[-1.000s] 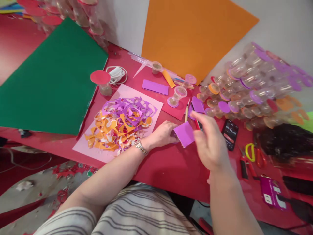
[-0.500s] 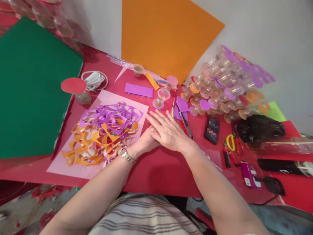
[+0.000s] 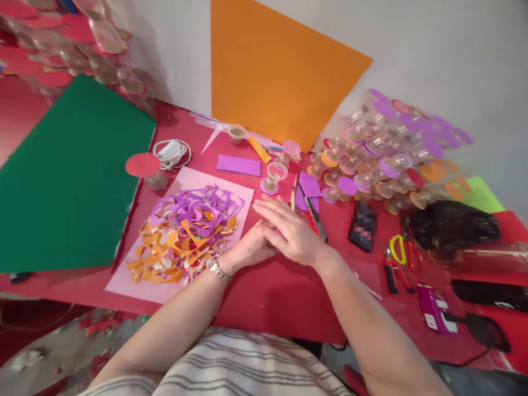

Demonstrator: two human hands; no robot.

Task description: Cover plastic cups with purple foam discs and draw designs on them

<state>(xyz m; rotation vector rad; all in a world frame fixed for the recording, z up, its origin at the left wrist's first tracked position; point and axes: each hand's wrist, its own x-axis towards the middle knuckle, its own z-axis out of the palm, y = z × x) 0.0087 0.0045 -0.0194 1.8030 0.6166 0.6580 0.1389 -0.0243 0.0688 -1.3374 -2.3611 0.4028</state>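
Observation:
My right hand (image 3: pixel 292 232) lies across my left hand (image 3: pixel 251 245) above the red tabletop, palms facing. The right fingers are stretched out and hold nothing. My left hand is open beneath it, its fingers partly covered; a metal watch (image 3: pixel 220 270) circles that wrist. To the left, purple and orange paper scraps (image 3: pixel 190 231) are heaped on a pink sheet (image 3: pixel 134 283). Just beyond my fingers stands a clear plastic hourglass-shaped piece (image 3: pixel 273 179) with a purple disc at its base. A wooden-handled tool (image 3: pixel 293 195), a black pen-like tool (image 3: pixel 312 212) and purple paper pieces (image 3: pixel 309 185) lie close by.
A green board (image 3: pixel 78 187) covers the left side; a red-topped cup piece (image 3: pixel 145 166) stands beside a white coiled cable (image 3: pixel 172 154). An orange sheet (image 3: pixel 280 71) leans on the wall. Stacked cup pieces (image 3: pixel 379 148), a phone (image 3: pixel 363 228), scissors (image 3: pixel 412 253) and pliers (image 3: pixel 394 272) are right.
My hands have slid against each other; the right fingers now angle over the left hand instead of lying flat along it. The whole view has shifted slightly, with objects lower in the picture.

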